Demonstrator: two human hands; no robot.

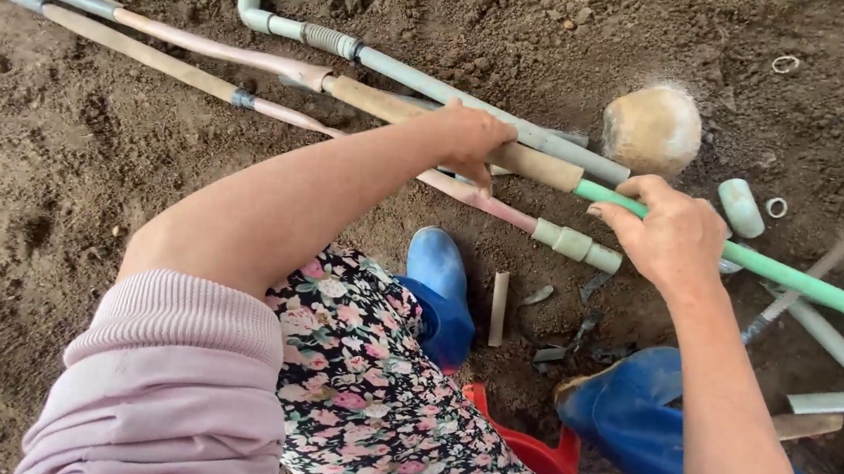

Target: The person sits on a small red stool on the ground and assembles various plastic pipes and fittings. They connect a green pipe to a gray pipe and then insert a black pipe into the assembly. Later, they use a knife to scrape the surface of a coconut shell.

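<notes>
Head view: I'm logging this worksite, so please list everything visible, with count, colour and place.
green pipe: one, green, runs right under the right hand
tan pipe: one, tan, joined to the green pipe
grey pipe: one, grey, elbowed, top
round stone: one, tan, upper right
metal rings: several, silver, right on the soil
boots: two, blue, bottom centre
red stool: one, bottom
left hand: grips tan pipe
right hand: grips green pipe

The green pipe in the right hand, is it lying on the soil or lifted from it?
Lifted at the held end. The right hand grips the green pipe above the soil; its far end is out of view.
</notes>
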